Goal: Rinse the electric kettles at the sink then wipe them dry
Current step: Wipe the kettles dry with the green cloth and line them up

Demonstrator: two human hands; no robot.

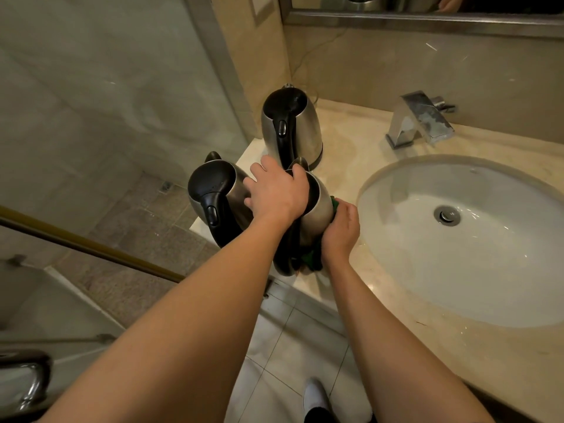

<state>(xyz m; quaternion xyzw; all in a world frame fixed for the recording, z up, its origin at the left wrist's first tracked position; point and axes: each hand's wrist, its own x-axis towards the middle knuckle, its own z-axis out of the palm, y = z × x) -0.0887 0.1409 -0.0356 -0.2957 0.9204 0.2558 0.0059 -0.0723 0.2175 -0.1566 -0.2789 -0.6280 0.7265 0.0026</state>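
At the worktop's left edge, beside the sink, a person's left hand steadies the nearest kettle, fingers curled over its lid, while the right hand presses a green cloth against its steel side. Drying looks underway; turning the kettle likely comes next. It stands upright, handle toward the person, between two other kettles.

Three kettles crowd the counter's left end: the back kettle by the wall, the left kettle at the edge, the near kettle just beside both, with only narrow gaps between. The faucet stands behind the sink. Open counter lies between kettles and basin, and in front along the near rim.
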